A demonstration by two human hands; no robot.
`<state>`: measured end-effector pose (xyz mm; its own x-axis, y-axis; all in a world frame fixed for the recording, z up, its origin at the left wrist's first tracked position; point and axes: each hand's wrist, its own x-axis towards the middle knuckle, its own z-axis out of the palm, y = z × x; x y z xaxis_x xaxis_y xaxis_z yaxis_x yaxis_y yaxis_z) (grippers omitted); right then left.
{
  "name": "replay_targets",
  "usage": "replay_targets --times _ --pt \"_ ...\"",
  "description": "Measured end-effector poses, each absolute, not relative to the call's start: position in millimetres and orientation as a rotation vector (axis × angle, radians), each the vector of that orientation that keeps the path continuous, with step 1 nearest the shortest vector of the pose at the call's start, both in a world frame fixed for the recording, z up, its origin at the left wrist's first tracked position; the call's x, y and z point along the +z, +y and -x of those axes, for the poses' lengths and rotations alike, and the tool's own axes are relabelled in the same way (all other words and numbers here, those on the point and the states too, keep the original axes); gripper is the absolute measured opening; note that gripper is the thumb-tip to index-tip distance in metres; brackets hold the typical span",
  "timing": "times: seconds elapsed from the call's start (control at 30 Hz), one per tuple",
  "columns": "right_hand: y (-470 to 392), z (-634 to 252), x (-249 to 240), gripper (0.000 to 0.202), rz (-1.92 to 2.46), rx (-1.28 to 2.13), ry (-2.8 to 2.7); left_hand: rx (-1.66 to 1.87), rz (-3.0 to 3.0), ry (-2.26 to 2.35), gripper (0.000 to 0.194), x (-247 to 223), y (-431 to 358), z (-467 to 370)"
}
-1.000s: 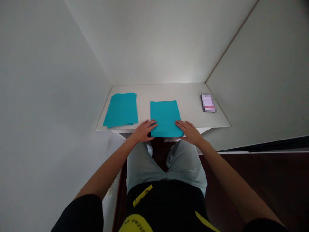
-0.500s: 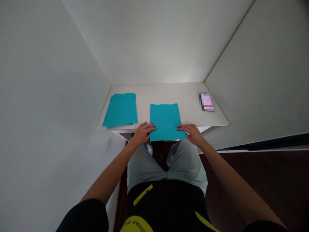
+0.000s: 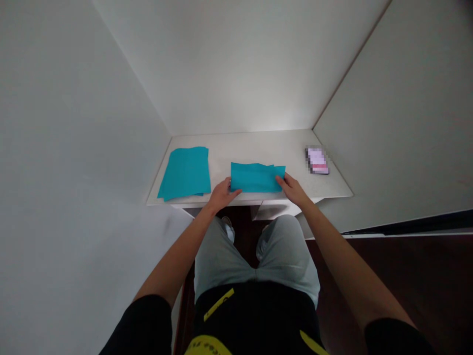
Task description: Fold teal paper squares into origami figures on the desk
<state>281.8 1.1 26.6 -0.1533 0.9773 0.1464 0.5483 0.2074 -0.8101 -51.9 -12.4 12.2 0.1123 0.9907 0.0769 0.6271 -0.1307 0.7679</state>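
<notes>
A sheet of teal paper [image 3: 256,178] is doubled over on itself near the front edge of the white table. Its near edge is now a fold, and its far edges do not line up exactly at the right. My left hand [image 3: 222,193] grips the left end, thumb along the near edge and the other fingers partly hidden behind the paper. At the right end, my right hand [image 3: 290,187] has its thumb on top of the paper and its fingers behind. To the left lies a stack of teal sheets [image 3: 186,172], slightly uneven at the edges.
The narrow white table [image 3: 254,140] stands against walls on several sides. A phone with a blurred screen [image 3: 317,160] lies at its right end. My legs [image 3: 254,266] are below the front edge, beside a pale panel [image 3: 271,211] under the tabletop.
The flat sheet that hung over the front edge has been folded over away from me. Both hands moved slightly forward with it and now grip its ends.
</notes>
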Motion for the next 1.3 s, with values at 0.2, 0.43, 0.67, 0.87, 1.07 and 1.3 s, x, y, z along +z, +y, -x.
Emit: replay_targets --times 0.2,0.43,0.67,0.87,1.07,1.3 --pt "1.0 -293.8 14.8 0.103 1.556 0.508 -1.964 0.86 -1.875 1.655 0.07 2.5 -10.1 50.3" --pt "-22.8 -243.6 8.4 0.055 1.49 0.07 -2.249 0.739 -2.393 1.677 0.056 11.2 -11.3 18.0" --pt "-20.4 -213.5 -3.4 0.049 1.468 0.168 -2.401 0.391 -2.522 1.589 0.064 1.8 19.8 -17.7" --pt "2.0 -200.3 5.4 0.051 1.642 0.277 -2.358 0.301 -2.553 1.643 0.076 -4.7 18.2 -15.9" --pt "20.7 -177.4 -7.5 0.07 1.658 0.361 -2.321 0.222 -2.526 1.68 0.086 -3.9 18.2 -15.4" --pt "23.1 -213.5 -14.8 0.073 1.685 0.203 -2.349 0.382 -2.385 1.791 0.1 -7.1 23.9 -9.2"
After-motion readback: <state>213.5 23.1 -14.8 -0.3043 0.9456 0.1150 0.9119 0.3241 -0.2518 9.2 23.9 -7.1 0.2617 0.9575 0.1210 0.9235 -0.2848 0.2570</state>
